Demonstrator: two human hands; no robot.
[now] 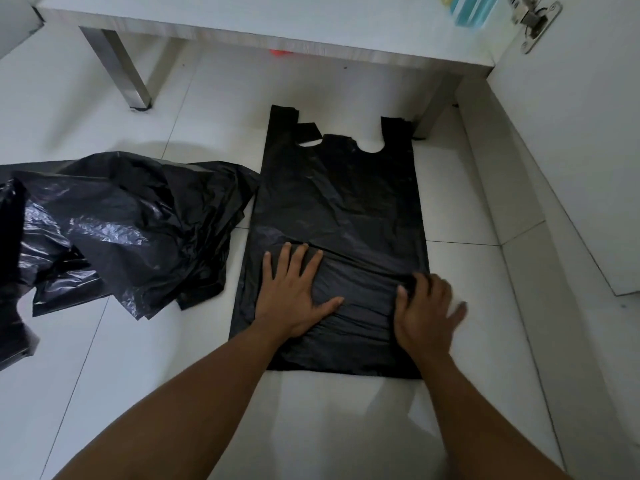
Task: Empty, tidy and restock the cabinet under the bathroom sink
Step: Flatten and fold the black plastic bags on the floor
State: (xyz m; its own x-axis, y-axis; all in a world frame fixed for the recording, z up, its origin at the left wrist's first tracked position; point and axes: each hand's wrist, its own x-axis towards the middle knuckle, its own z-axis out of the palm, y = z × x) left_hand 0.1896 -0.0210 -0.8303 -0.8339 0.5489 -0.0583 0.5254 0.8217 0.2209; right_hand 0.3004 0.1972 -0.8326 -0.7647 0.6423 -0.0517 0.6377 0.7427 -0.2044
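Two bare forearms reach in from the bottom edge to a flat black plastic carrier bag (343, 202) with cut-out handles. It is spread on the white tiled floor (467, 341), just before the white cabinet's raised base (242, 26). The step in hand seems to be tidying: smoothing or folding this bag.

The left hand (298, 299) lies flat, fingers spread, pressing the creased lower part. The right hand (426, 313) is blurred, so I cannot tell whether it pinches the plastic.

Next probably comes a neat fold toward the handles, edges kept aligned. The bag looks thin, matte and wrinkled. A crumpled heap of glossy black plastic bags (121, 223) lies just to its left.
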